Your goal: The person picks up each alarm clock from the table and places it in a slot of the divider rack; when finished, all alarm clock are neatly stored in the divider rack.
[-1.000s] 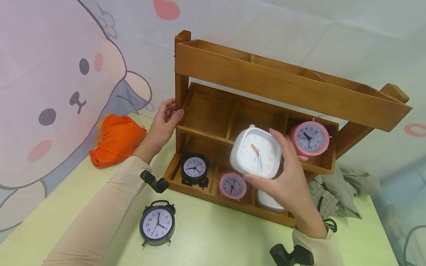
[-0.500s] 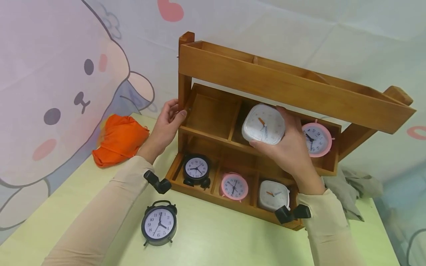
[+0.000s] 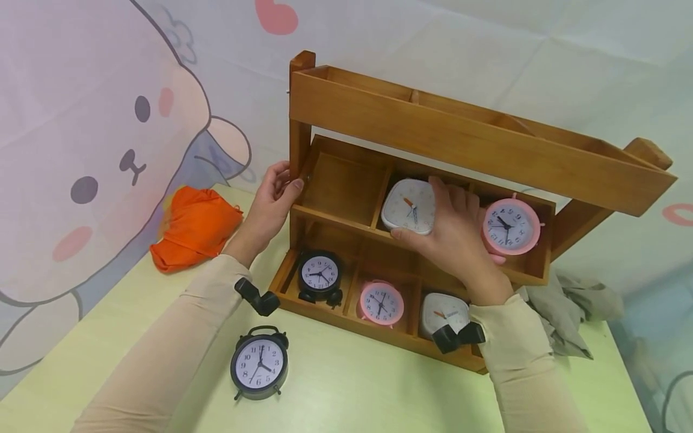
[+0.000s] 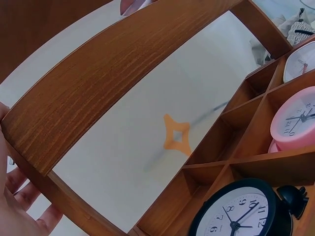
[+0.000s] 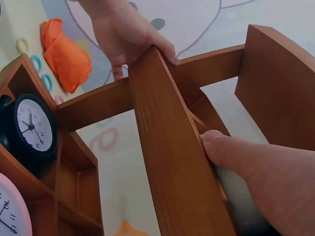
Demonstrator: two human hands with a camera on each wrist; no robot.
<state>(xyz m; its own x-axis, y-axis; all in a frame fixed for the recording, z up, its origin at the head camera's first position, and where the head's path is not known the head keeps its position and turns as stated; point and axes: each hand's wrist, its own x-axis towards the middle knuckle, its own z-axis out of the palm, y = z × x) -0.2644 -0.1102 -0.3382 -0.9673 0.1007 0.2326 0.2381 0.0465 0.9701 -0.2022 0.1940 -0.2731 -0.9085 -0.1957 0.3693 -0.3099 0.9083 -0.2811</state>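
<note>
My right hand point(image 3: 455, 240) holds a white rounded-square alarm clock point(image 3: 408, 207) in the middle compartment of the wooden rack's point(image 3: 476, 135) second tier. Its thumb lies along the clock's lower edge, the other fingers over the top right. In the right wrist view the thumb point(image 5: 231, 152) shows at the tier's front board, with part of the white clock point(image 5: 241, 201) beneath it. My left hand point(image 3: 271, 201) grips the rack's left upright, thumb in front. A pink alarm clock point(image 3: 511, 227) sits upside down in the compartment just right of my right hand.
The lower tier holds an upside-down black twin-bell clock point(image 3: 319, 273), a pink clock point(image 3: 381, 304) and another white clock point(image 3: 444, 310). A black alarm clock point(image 3: 258, 365) lies on the table in front. Orange cloth point(image 3: 197, 228) is at left, grey-green cloth point(image 3: 563, 313) at right.
My right hand has carried the white clock up and back from in front of the rack, then left into the second tier's middle compartment. My left hand has stayed on the upright.
</note>
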